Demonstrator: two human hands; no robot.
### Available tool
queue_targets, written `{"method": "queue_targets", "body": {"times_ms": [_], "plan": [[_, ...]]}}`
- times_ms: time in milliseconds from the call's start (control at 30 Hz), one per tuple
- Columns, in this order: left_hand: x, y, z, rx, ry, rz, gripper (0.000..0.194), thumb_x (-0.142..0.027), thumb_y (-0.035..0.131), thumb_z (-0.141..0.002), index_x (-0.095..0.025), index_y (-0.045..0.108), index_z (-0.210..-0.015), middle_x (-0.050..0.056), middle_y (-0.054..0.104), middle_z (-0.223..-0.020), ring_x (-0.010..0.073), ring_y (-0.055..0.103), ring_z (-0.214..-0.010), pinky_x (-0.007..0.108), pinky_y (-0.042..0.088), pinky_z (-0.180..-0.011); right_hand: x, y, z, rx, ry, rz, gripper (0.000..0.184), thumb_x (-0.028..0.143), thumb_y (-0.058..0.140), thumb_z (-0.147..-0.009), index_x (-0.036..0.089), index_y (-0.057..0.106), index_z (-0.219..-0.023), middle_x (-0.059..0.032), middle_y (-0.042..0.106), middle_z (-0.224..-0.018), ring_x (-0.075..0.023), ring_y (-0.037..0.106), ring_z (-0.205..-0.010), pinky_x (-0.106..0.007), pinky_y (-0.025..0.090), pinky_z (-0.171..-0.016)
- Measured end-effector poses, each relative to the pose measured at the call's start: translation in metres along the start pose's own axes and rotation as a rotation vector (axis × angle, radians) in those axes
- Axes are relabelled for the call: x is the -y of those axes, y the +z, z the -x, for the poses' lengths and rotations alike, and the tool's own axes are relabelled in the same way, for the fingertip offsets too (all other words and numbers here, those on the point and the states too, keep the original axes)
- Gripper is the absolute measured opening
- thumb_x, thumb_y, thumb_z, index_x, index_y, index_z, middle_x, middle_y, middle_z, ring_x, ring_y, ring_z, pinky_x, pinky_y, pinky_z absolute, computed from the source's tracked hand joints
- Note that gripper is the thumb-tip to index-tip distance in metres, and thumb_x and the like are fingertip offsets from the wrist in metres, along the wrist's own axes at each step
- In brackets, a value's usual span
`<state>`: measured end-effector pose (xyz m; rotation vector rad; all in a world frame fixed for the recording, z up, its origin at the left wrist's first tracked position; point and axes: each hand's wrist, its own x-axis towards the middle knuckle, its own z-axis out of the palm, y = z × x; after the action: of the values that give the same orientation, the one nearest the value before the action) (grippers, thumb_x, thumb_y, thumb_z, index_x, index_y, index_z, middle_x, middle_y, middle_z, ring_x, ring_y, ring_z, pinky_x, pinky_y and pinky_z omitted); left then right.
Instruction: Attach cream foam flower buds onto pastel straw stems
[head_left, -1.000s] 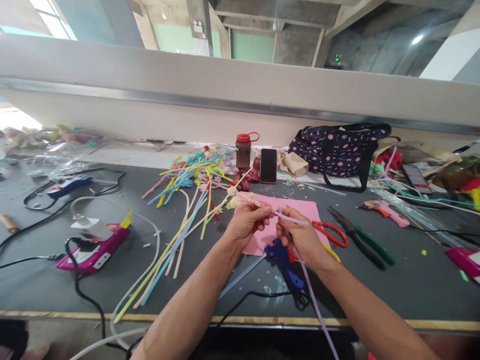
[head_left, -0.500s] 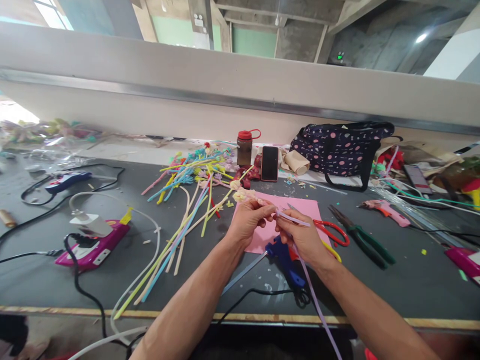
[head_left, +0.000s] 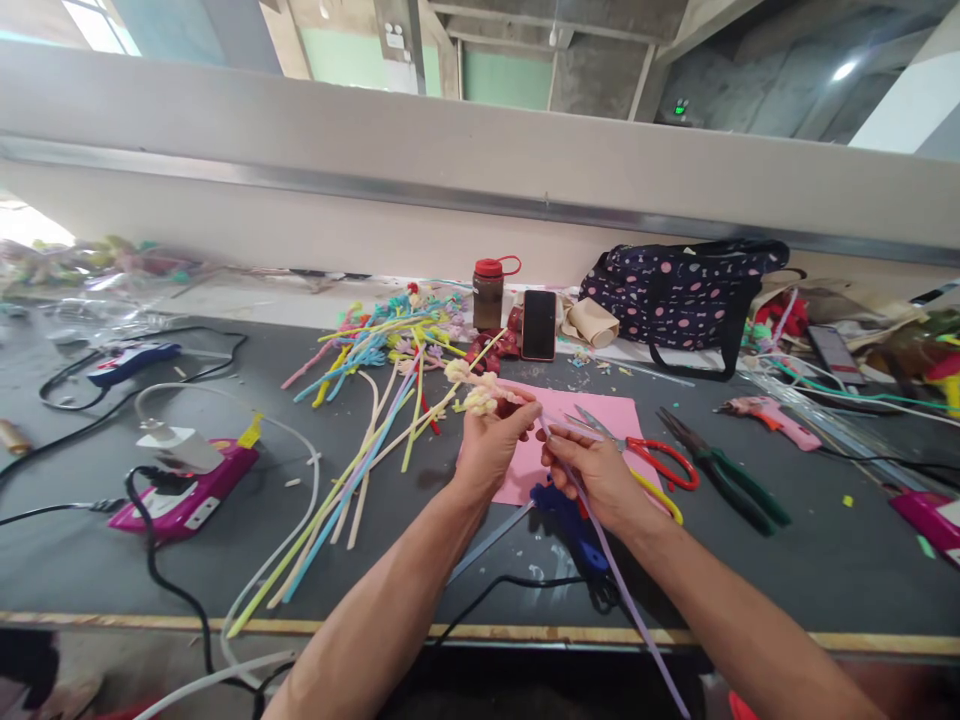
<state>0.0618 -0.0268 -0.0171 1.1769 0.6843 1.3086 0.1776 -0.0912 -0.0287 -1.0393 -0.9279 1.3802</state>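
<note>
My left hand [head_left: 491,440] is closed in a pinch on a fuzzy pipe-cleaner flower [head_left: 481,394], pale yellow and pink, whose blossoms stick out to the upper left. A lilac pipe cleaner [head_left: 630,605] is pinched in my right hand [head_left: 592,470]. One end of it points right above the fingers, and its long tail hangs down past the table's front edge. Both hands are close together over a pink sheet [head_left: 517,486]. Whether the lilac strip is wound on the stem is too small to tell. Beneath my right hand lies a blue glue gun [head_left: 576,530].
Right of my hands lie red-handled scissors [head_left: 664,460], a yellow handle [head_left: 661,498] and green-handled pliers [head_left: 731,480]. Loose pipe cleaners [head_left: 337,490] are on the left, beside a magenta power strip [head_left: 202,505]. Behind stand a bottle [head_left: 489,297], a phone [head_left: 538,325] and a bag [head_left: 667,300].
My left hand has shifted slightly left and turned, bringing more of the flower into view. My right hand has moved a little left and lower, and the lilac strip's short end has swung.
</note>
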Motion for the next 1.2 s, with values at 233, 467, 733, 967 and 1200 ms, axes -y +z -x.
{"method": "queue_targets", "body": {"times_ms": [233, 467, 733, 967, 1200], "plan": [[0.004, -0.017, -0.009, -0.055, 0.124, -0.346, 0.009, -0.023, 0.062, -0.065, -0.016, 0.062, -0.070, -0.002, 0.057, -0.061, 0.0102, 0.051, -0.055, 0.021, 0.041, -0.052, 0.003, -0.003, 0.005, 0.058, 0.049, 0.369, 0.025, 0.036, 0.054, -0.080, 0.017, 0.061, -0.094, 0.0006, 0.059, -0.065, -0.0071, 0.048, -0.039, -0.018, 0.032, -0.034], [0.006, -0.017, -0.009, 0.098, 0.010, -0.389, 0.009, -0.024, 0.062, -0.065, -0.016, 0.062, -0.068, -0.002, 0.055, -0.055, 0.0095, 0.049, -0.049, 0.020, 0.039, -0.047, 0.016, -0.021, 0.004, -0.130, -0.610, 1.336, 0.020, 0.022, 0.047, -0.086, 0.022, 0.064, -0.096, -0.0061, 0.064, -0.085, -0.0192, 0.059, -0.082, -0.029, 0.043, -0.070], [0.002, -0.008, -0.003, 0.245, -0.161, -0.169, 0.011, -0.021, 0.065, -0.063, -0.013, 0.061, -0.069, -0.002, 0.055, -0.055, 0.0064, 0.046, -0.045, 0.019, 0.036, -0.043, 0.014, -0.017, 0.005, -0.094, -0.628, 1.251, 0.014, 0.021, 0.049, -0.084, 0.021, 0.062, -0.088, -0.0045, 0.062, -0.081, -0.0171, 0.057, -0.075, -0.028, 0.042, -0.069], [-0.001, -0.007, -0.002, 0.273, -0.306, -0.160, 0.014, -0.023, 0.066, -0.064, -0.013, 0.061, -0.071, -0.003, 0.054, -0.052, 0.0060, 0.046, -0.042, 0.018, 0.035, -0.042, 0.019, -0.018, 0.003, -0.126, -0.537, 1.004, 0.013, 0.018, 0.051, -0.079, 0.020, 0.061, -0.071, 0.0007, 0.058, -0.065, -0.0134, 0.052, -0.061, -0.024, 0.038, -0.059], [-0.002, -0.007, -0.003, 0.337, -0.296, -0.105, 0.016, -0.023, 0.063, -0.065, -0.013, 0.063, -0.078, -0.001, 0.055, -0.056, 0.0079, 0.049, -0.050, 0.018, 0.036, -0.043, 0.019, -0.021, 0.002, -0.168, -0.462, 0.929, 0.012, 0.020, 0.052, -0.076, 0.019, 0.060, -0.066, 0.0019, 0.056, -0.060, -0.0121, 0.047, -0.056, -0.023, 0.035, -0.052]]}}
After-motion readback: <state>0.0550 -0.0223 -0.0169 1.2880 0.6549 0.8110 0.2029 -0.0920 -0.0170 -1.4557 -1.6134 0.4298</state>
